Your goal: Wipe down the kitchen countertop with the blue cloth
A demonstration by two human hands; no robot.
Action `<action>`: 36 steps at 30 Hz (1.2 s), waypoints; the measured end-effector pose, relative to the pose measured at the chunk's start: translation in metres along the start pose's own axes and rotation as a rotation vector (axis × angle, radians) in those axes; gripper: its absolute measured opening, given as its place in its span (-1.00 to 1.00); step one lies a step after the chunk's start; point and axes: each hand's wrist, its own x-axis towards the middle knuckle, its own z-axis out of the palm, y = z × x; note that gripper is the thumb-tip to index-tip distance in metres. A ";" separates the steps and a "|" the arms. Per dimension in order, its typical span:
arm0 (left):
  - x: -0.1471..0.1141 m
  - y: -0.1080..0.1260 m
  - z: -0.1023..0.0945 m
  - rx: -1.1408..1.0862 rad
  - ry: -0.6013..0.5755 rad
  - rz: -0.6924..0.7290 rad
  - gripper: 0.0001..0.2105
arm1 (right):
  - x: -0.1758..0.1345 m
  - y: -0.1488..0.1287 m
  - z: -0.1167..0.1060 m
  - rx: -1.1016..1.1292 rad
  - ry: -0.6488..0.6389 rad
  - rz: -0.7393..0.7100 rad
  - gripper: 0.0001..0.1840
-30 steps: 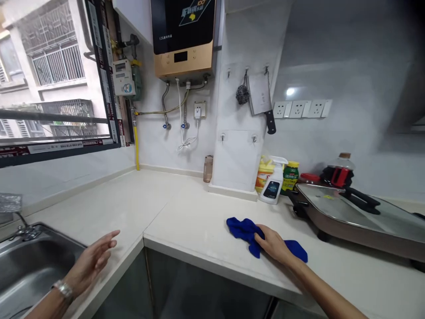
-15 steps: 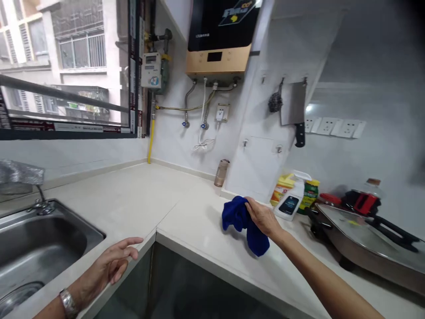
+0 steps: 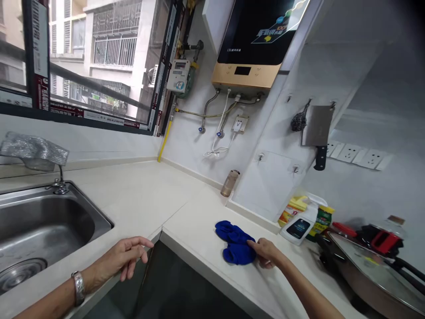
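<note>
A dark blue cloth [image 3: 235, 244] lies bunched on the white countertop [image 3: 195, 212]. My right hand [image 3: 265, 252] is at the cloth's right edge, with thumb and forefinger closed on it and the other fingers curled under. At the counter's front edge, near the inner corner, hovers my left hand [image 3: 124, 257], palm partly turned down. Its fingers are loosely bent and apart, with nothing in them. A silver bracelet [image 3: 78, 287] circles the left wrist.
A steel sink [image 3: 96, 217] is at the left. On the right stand a white spray bottle [image 3: 302, 223] and a lidded electric pan [image 3: 368, 270]. A brown bottle [image 3: 229, 183] is by the wall. A cleaver [image 3: 317, 128] hangs above.
My right hand has lowered the blue cloth, which hung from it before, onto the countertop. My left hand keeps its loose pose by the counter edge. The view has tilted and shifted.
</note>
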 end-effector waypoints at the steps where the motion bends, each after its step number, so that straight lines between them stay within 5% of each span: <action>1: -0.001 0.001 0.001 0.009 0.006 0.006 -0.57 | 0.000 0.001 0.004 -0.004 0.007 0.019 -0.69; 5: -0.002 0.004 0.004 0.023 0.024 0.010 -0.55 | 0.001 -0.010 0.015 0.076 0.022 -0.013 -0.68; 9: -0.002 0.002 0.004 0.023 0.017 0.017 -0.58 | 0.006 -0.043 0.021 0.245 0.011 -0.190 -0.43; 14: -0.008 0.011 0.010 0.028 0.051 0.003 -0.57 | 0.021 -0.084 0.006 0.247 -0.013 -0.366 -0.29; 19: -0.006 0.006 0.009 0.031 0.034 0.007 -0.60 | 0.029 -0.077 -0.041 -0.125 -0.028 -0.408 -0.62; 23: -0.001 -0.004 0.003 0.040 0.023 0.007 -0.60 | 0.023 -0.047 -0.059 -0.449 0.173 -0.280 -0.80; 26: -0.001 -0.001 0.005 0.048 0.027 -0.010 -0.55 | 0.010 -0.022 -0.034 -0.581 0.239 -0.191 -0.70; 32: -0.006 0.010 0.014 0.123 -0.001 -0.066 -0.57 | -0.029 0.007 0.069 -0.808 0.200 -0.061 -0.28; 36: -0.008 0.011 0.016 0.138 -0.069 -0.093 -0.62 | -0.041 -0.006 0.101 -0.869 0.114 -0.275 -0.23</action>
